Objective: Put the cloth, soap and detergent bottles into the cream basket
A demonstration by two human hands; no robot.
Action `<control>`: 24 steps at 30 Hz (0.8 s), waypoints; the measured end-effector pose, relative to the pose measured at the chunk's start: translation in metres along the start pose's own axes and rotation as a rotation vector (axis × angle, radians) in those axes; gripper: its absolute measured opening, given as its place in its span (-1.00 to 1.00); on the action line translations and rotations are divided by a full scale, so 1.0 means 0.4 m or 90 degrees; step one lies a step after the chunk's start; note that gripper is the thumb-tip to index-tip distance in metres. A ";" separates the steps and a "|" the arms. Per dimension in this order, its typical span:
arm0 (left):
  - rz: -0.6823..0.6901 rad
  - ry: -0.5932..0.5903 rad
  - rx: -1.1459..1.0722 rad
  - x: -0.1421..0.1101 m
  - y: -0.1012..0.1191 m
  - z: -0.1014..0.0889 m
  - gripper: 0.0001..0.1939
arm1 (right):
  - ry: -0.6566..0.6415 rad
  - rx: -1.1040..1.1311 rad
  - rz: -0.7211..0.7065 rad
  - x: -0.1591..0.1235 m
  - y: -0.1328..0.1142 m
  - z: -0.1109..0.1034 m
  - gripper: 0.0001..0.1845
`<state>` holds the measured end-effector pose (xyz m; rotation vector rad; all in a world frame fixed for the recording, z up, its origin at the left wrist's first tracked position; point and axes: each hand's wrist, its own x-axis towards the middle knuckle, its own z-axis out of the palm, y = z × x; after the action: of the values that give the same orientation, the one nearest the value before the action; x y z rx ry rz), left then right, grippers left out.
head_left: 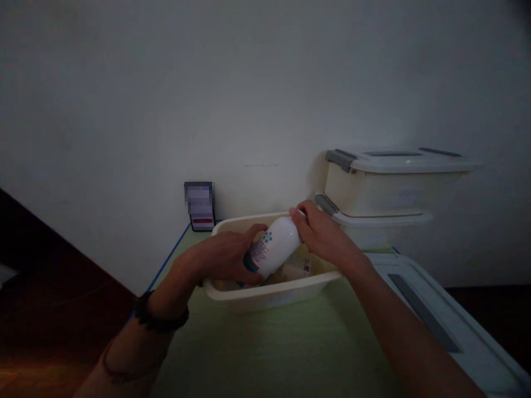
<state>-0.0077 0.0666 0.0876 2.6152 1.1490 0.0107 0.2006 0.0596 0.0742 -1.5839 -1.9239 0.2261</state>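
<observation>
A white bottle [279,243] with printed text and a teal flower mark lies tilted over an open cream bin [274,298]. Around its lower left end wraps my left hand [226,258], thumb on the near side. At the upper right end, my right hand [317,229] closes its fingers on the bottle's top, which they partly hide. Below the bottle, inside the bin, a small pale box [297,267] with a dark square code is visible. Other contents of the bin are too dark to make out.
Two cream storage boxes with grey latches, the upper one [398,188] lidded, are stacked at the back right. A loose lid [440,309] lies on the right. A phone [201,207] leans against the wall [265,99]. The green table [265,354] has a blue left edge.
</observation>
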 end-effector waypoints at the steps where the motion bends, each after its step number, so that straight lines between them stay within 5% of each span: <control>1: 0.018 0.017 -0.019 -0.002 -0.005 -0.002 -0.11 | 0.029 -0.005 -0.021 0.002 0.000 0.000 -0.69; 6: 0.096 0.089 -0.111 -0.010 -0.029 -0.020 -0.18 | 0.122 -0.108 -0.072 0.008 0.002 -0.005 -0.63; 11: 0.114 0.082 -0.083 -0.008 -0.032 -0.023 -0.33 | -0.025 -0.226 -0.024 0.001 0.000 -0.003 -0.63; 19: 0.071 0.048 -0.059 0.000 -0.030 -0.016 -0.24 | -0.062 -0.245 -0.018 -0.005 -0.013 -0.006 -0.64; 24: 0.059 0.018 -0.064 -0.005 -0.037 -0.025 -0.25 | -0.117 -0.225 -0.107 -0.013 -0.025 0.000 -0.58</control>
<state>-0.0207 0.0771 0.0934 2.5845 1.0088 0.1222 0.1927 0.0522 0.0776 -1.6551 -2.3278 -0.0451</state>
